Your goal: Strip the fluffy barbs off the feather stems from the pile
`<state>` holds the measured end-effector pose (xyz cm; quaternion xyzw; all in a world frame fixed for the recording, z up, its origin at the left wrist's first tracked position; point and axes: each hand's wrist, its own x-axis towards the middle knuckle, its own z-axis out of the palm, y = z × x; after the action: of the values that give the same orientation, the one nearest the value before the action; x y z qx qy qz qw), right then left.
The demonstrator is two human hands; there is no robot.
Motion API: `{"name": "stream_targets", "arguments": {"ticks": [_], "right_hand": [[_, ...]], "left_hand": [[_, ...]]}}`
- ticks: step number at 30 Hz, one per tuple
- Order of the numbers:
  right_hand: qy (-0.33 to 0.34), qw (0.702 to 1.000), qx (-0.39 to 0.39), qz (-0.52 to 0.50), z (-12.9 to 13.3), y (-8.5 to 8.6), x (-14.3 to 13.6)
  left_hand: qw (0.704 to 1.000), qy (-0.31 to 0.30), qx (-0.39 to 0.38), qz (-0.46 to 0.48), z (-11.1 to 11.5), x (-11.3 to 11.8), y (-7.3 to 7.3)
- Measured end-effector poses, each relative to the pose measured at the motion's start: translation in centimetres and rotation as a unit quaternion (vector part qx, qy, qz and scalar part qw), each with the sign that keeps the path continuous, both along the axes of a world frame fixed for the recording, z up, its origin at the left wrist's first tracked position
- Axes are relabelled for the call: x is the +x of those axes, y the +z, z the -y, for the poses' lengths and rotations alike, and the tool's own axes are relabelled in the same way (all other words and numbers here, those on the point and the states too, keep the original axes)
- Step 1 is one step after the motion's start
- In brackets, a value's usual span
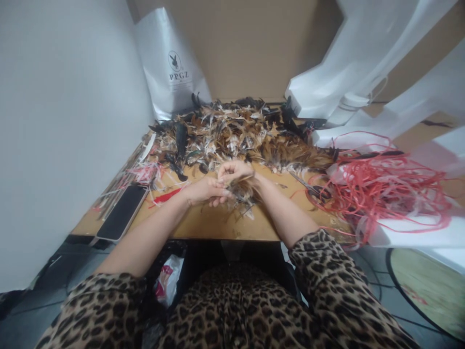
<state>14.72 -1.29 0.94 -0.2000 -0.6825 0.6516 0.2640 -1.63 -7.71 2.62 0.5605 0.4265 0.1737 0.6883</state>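
Note:
Over the front of the wooden table, my left hand (208, 191) and my right hand (235, 170) meet fingertip to fingertip. A small bunch of brown feathers (245, 190) hangs below my right hand, its stems at the fingers. My left hand's fingers are pinched at that same bunch; exactly what lies between them is too small to make out. Just beyond my hands spreads a large heap of brown, white and black feathers (232, 128). A few pale feather scraps (247, 212) lie on the tabletop beneath.
Scissors (317, 191) lie right of my hands, beside a tangle of red plastic strips (392, 186). A phone (122, 213) rests at the table's left, near thin sticks (121, 177) and a red strip (169, 195). Behind stands a silver bag (174, 63). The table's edge (225, 237) is near my body.

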Motion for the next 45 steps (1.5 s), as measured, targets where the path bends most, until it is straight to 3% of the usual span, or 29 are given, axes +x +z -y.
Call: {"name": "stream_targets", "arguments": {"ticks": [2, 4, 9, 11, 15, 22, 27, 36, 45], "right_hand": [[-0.078, 0.997, 0.006, -0.022, -0.2, -0.6, -0.1], [-0.115, 0.992, -0.001, -0.046, -0.2, -1.1, -0.4], [-0.087, 0.977, -0.136, -0.136, 0.7, -0.9, -1.7], [-0.106, 0.977, -0.14, -0.118, 1.2, -0.6, -2.1], [-0.164, 0.977, -0.109, -0.076, 1.6, -0.4, -2.6], [-0.196, 0.973, -0.113, -0.043, 1.6, -0.6, -2.8], [-0.178, 0.982, -0.053, -0.017, 2.1, -0.3, -2.8], [-0.229, 0.973, -0.012, -0.014, 2.2, -0.4, -2.9], [-0.181, 0.983, -0.039, -0.017, 1.8, -0.8, -2.8]], "left_hand": [[0.998, 0.057, 0.021, 0.013, 0.0, -0.3, 0.4], [0.993, 0.105, 0.047, 0.034, -0.1, -0.7, 0.9], [0.976, 0.195, 0.081, 0.059, -0.6, -1.7, 1.3], [0.97, 0.217, 0.096, 0.046, -0.7, -1.9, 0.8], [0.973, 0.199, 0.118, 0.021, -0.8, -1.8, -0.1], [0.978, 0.178, 0.111, -0.008, -1.0, -1.4, -0.4], [0.984, 0.15, 0.091, -0.033, -1.2, -1.1, -0.4], [0.977, 0.178, 0.111, -0.029, -0.9, -0.7, -0.5], [0.978, 0.129, 0.153, -0.051, -0.5, -1.2, -1.0]]}}
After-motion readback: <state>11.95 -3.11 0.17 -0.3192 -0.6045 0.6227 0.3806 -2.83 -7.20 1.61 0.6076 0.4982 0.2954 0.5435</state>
